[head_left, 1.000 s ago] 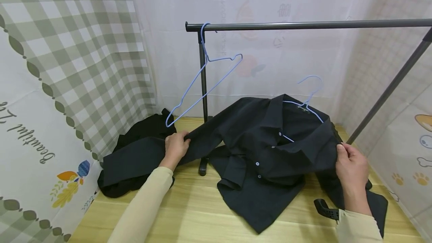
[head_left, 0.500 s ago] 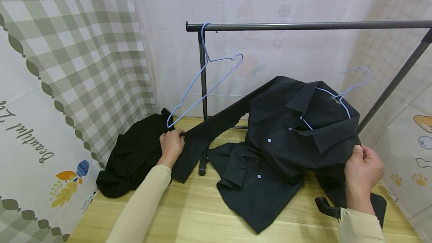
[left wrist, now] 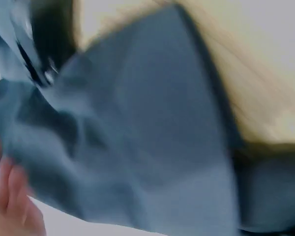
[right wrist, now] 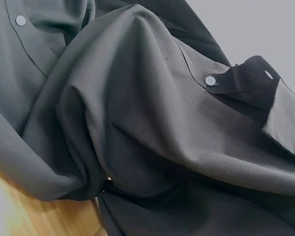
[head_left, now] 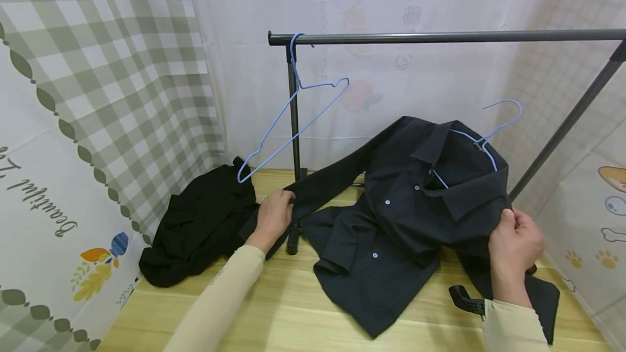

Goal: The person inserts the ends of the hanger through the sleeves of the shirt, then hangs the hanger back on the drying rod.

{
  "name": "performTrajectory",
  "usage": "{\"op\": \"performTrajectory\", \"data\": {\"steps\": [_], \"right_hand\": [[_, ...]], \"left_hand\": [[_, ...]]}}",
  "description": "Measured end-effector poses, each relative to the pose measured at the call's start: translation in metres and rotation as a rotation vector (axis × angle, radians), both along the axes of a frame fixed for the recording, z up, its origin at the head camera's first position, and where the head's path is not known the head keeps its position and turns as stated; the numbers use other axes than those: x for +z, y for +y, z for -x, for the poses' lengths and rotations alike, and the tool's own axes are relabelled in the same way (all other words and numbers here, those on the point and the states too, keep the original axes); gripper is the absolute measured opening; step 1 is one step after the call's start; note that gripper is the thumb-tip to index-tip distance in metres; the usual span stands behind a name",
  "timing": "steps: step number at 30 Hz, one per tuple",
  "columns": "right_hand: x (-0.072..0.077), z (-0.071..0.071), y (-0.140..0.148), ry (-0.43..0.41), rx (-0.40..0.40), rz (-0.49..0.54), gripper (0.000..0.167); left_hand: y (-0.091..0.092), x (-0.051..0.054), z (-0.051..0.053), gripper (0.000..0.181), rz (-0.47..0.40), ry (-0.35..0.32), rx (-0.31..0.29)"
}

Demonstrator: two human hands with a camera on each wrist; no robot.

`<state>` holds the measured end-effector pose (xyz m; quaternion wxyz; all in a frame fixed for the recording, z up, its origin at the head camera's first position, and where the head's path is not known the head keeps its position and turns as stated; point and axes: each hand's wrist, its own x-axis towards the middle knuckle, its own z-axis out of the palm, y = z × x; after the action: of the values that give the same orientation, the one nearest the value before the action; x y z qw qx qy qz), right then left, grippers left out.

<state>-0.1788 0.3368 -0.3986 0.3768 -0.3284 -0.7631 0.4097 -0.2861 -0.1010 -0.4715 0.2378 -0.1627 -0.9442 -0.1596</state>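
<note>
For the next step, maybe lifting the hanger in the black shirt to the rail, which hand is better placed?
Probably the right hand: it grips the black shirt near one shoulder, close to the hanger. The left hand is farther from the hanger, at the outstretched sleeve.

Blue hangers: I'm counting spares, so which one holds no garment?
The left hanger, hooked over the rail near its end; its frame is bare. The other hanger is inside the black shirt.

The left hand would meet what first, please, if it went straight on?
Likely the black sleeve the left hand seems to touch; the rack post looks farther back, though depth is unclear.
</note>
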Motion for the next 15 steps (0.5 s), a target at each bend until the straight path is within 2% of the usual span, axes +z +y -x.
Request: {"op": "performTrajectory", "data": {"steps": [2,5,7,9,10,12,15], "right_hand": [[0.000,0.000,0.000,-0.001,-0.002,-0.003,0.043],[0.000,-0.001,-0.001,-0.021,-0.005,0.004,0.044],[0.000,-0.001,0.000,-0.038,-0.006,0.015,0.045],[0.000,-0.002,0.000,-0.050,-0.003,0.026,0.046],[-0.001,-0.003,0.001,-0.056,-0.001,0.034,0.047],[-0.002,-0.003,0.002,-0.067,-0.007,0.052,0.048],[-0.002,-0.005,0.005,-0.078,-0.020,0.083,0.049]], "left_hand": [[0.012,-0.002,-0.002,0.023,0.089,-0.108,-0.071],[0.026,-0.005,-0.004,0.037,0.212,-0.319,-0.096],[0.032,-0.008,-0.004,0.034,0.270,-0.379,-0.092],[0.035,-0.010,-0.004,0.022,0.259,-0.386,-0.099],[0.035,-0.010,-0.004,0.015,0.219,-0.380,-0.108],[0.032,-0.007,-0.004,0.011,0.052,-0.392,-0.130],[0.024,0.005,-0.006,0.013,-0.318,-0.438,-0.123]]}}
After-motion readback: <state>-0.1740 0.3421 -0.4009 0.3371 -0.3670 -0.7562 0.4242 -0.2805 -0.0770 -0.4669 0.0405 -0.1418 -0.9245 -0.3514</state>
